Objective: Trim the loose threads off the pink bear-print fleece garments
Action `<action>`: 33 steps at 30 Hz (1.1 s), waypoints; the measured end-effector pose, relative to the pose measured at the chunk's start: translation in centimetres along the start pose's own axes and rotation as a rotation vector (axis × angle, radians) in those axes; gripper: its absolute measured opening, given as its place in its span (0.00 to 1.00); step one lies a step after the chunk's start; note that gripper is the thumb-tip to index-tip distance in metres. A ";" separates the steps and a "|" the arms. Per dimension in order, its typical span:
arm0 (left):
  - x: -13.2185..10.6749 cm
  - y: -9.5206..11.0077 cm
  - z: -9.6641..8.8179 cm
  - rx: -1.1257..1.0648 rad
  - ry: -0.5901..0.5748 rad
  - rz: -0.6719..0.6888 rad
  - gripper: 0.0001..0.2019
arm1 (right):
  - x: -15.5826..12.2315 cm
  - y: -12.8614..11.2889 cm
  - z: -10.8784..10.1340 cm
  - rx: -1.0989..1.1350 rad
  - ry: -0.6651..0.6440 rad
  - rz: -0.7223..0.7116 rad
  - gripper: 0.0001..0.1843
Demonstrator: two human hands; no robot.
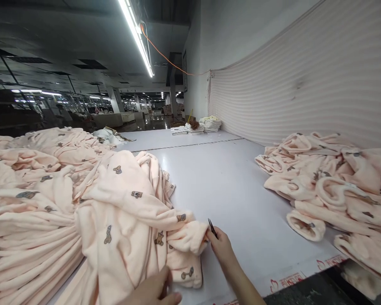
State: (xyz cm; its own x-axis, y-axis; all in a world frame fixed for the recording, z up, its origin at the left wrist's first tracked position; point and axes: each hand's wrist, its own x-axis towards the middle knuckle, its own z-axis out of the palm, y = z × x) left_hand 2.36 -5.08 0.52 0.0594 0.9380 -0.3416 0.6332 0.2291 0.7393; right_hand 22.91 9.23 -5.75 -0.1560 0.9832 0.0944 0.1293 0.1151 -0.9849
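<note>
A pale pink plush garment (123, 220) printed with small bears lies in front of me, its sleeve cuff (195, 237) pointing right. My right hand (222, 248) is closed around small black thread snips (212, 228), their pointed tips upward, and its fingertips are at the cuff's edge. Whether they also pinch the cloth is hard to see. Low in the view, my left hand (152, 290) rests over the garment's lower part, slightly blurred. Its thumb and fingers are apart, with nothing visible between them.
More pink garments (25, 203) are heaped on the left, and another pile (330, 182) lies on the right by the striped sheet (273, 93). Folded white cloth stacks (209, 124) stand at the far end of the pale table (222, 182). Its front edge runs along the lower right.
</note>
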 end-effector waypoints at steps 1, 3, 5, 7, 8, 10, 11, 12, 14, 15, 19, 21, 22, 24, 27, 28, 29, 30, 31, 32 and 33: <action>0.5 0.5 0.6 -0.019 0.082 0.012 0.18 | -0.6 -0.4 0.1 -0.003 -0.004 -0.016 0.18; 1.4 1.5 2.0 -0.084 0.257 0.076 0.26 | -1.9 -1.3 0.3 -0.018 -0.021 -0.046 0.18; 2.0 2.3 3.1 -0.162 0.373 0.138 0.26 | -3.1 -2.1 0.5 -0.040 -0.043 -0.072 0.18; 2.4 2.9 3.8 -0.266 0.443 0.179 0.19 | -4.3 -2.8 0.7 -0.064 -0.057 -0.094 0.17; 2.5 3.2 3.9 -0.339 0.471 0.194 0.17 | -4.8 -3.1 0.7 -0.081 -0.045 -0.110 0.16; 2.6 3.5 4.1 -0.482 0.507 0.220 0.13 | -5.6 -3.8 0.7 -0.140 0.039 -0.170 0.09; 2.6 3.7 4.1 -0.536 0.514 0.239 0.13 | -5.8 -4.1 0.7 -0.174 0.085 -0.210 0.09; 2.5 3.8 4.2 -0.576 0.519 0.257 0.14 | -5.9 -4.5 0.6 -0.202 0.111 -0.249 0.12; 2.3 3.9 4.2 -0.628 0.538 0.285 0.14 | -5.9 -5.2 0.7 -0.215 0.064 -0.278 0.13; 2.3 4.0 4.2 -0.655 0.553 0.288 0.16 | -5.8 -5.6 0.8 -0.184 0.005 -0.254 0.09; 2.1 3.7 4.4 -0.656 0.567 0.206 0.25 | -5.7 -6.9 1.6 0.022 -0.071 -0.074 0.12; 2.2 3.3 4.7 -0.584 0.510 0.182 0.25 | -5.9 -7.3 2.0 0.064 -0.041 -0.031 0.16; 2.3 3.1 4.8 -0.583 0.477 0.185 0.23 | -6.1 -7.4 2.2 0.064 -0.034 -0.024 0.16; 2.5 2.8 5.0 -0.659 0.408 0.197 0.21 | -6.3 -7.5 2.4 0.062 -0.059 -0.025 0.15; 2.1 2.9 4.5 -0.683 0.418 0.187 0.23 | -6.4 -7.5 2.2 0.107 -0.169 -0.006 0.14; 1.8 3.0 4.1 -0.612 0.490 0.198 0.25 | -6.3 -7.5 2.0 0.128 -0.201 0.005 0.15; 1.4 3.3 3.6 -0.514 0.586 0.231 0.28 | -6.2 -7.5 1.8 0.141 -0.223 0.010 0.16; 1.0 3.6 2.9 -0.405 0.681 0.287 0.29 | -6.1 -7.6 1.5 0.138 -0.233 0.001 0.17; 0.5 4.0 2.1 -0.298 0.737 0.357 0.30 | -6.0 -7.7 1.3 0.119 -0.240 -0.023 0.17; 0.1 4.5 1.3 -0.217 0.731 0.417 0.29 | -6.0 -7.9 1.1 0.089 -0.246 -0.059 0.17; -0.2 5.0 0.4 -0.173 0.655 0.450 0.29 | -5.9 -8.1 1.0 0.056 -0.257 -0.095 0.17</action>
State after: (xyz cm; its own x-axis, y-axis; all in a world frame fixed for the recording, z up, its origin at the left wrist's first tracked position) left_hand 5.82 -4.22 4.02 -0.2181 0.8995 0.3787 0.5249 -0.2190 0.8225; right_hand 21.78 2.35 1.53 -0.4093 0.8993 0.1542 0.0488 0.1903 -0.9805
